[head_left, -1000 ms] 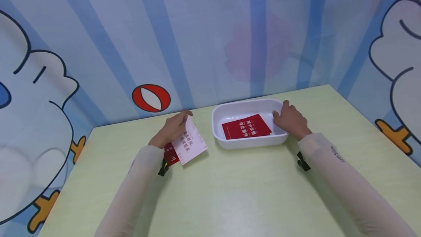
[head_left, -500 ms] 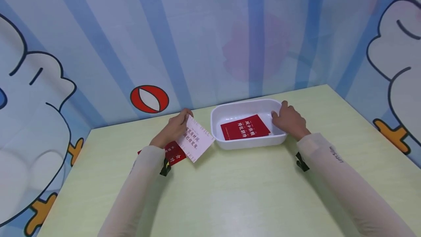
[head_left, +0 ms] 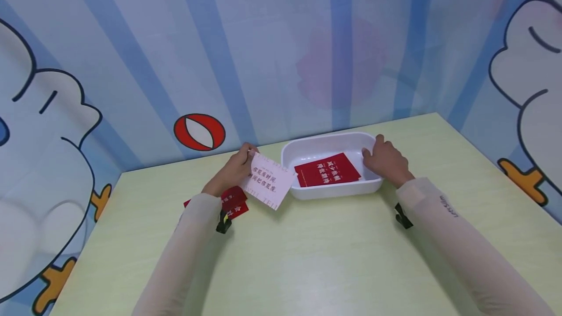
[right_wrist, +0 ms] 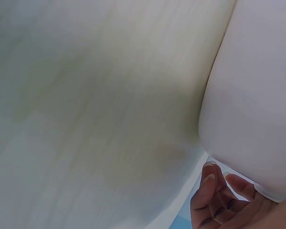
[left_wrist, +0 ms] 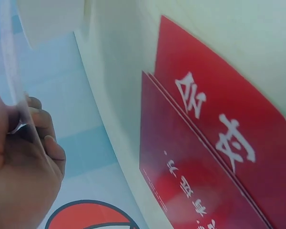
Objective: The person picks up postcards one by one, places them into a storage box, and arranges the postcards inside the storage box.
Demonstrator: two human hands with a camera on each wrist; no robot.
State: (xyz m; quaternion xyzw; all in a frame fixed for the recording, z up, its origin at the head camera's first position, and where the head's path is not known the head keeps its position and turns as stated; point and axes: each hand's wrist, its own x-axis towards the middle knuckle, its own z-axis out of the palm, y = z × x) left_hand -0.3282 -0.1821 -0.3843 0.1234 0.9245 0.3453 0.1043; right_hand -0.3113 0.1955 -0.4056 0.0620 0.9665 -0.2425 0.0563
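My left hand [head_left: 234, 169] pinches a pale pink card [head_left: 269, 179] printed with dark characters, held tilted above the table. Its right corner reaches the left end of a white plastic tub [head_left: 333, 193]. Under my left wrist, red cards [head_left: 234, 203] with white characters lie overlapping on the table; the left wrist view shows these red cards [left_wrist: 219, 114] up close. Inside the tub, red cards [head_left: 327, 169] lie flat on the bottom. My right hand [head_left: 388, 162] grips the tub's right end, thumb over the rim; in the right wrist view, curled fingers [right_wrist: 210, 188] show beside the tub's outer wall.
The pale table [head_left: 325, 257] ends at a back wall hung with a blue striped cartoon backdrop [head_left: 281, 52]. More backdrop closes in the left and right sides. The tub stands close to the table's back edge.
My left hand has drawn the pink card off the red cards and turned it rightwards to the tub's left end, uncovering more red cards. The right hand keeps its grip on the tub.
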